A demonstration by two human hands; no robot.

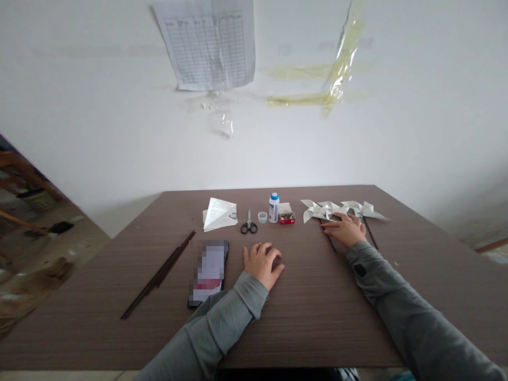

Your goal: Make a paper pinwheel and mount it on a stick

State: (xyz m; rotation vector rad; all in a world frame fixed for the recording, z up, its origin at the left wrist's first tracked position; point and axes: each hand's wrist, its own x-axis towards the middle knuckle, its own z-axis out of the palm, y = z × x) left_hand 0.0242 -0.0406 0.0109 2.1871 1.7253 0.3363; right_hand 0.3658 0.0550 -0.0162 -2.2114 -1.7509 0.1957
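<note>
While the left hand [264, 263] lies empty and the right hand [346, 229] hides any grip, one-o'clock paper pinwheels [315, 210] look flimsy; sticks [371, 234] suit holding.

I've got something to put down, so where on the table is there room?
There's bare tabletop between the left hand and right hand, left of the dark sticks, and right of the right sleeve. It's crowded along the back, from the folded paper past the scissors and bottle to the pinwheels at the right hand.
</note>
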